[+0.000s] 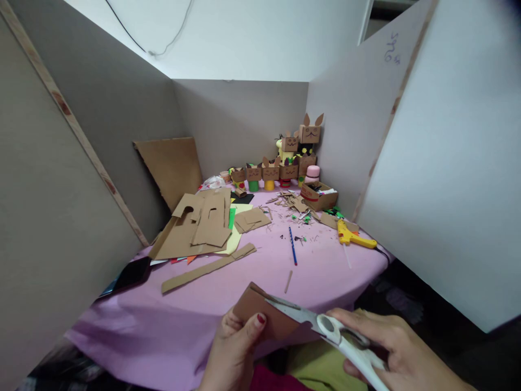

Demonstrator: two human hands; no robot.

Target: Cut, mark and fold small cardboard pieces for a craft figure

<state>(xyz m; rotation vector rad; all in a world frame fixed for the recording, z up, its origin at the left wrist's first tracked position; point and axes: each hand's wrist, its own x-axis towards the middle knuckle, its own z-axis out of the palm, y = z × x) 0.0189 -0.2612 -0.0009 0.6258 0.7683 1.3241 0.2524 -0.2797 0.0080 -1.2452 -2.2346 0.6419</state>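
My left hand [232,353] pinches a small brown cardboard piece [264,315] at the near edge of the table, thumb on top. My right hand [394,353] grips white-handled scissors [325,326], fingers through the loops. The blades reach left onto the top edge of the cardboard piece. Both hands hover just in front of the pink tablecloth [244,293].
Cut cardboard sheets [199,222] and a long strip [207,269] lie at left, beside a black phone [130,274]. A blue pencil [292,245], a yellow glue gun [354,236], a small box [317,195] and cardboard animal figures [285,163] stand farther back. White partition walls enclose the table.
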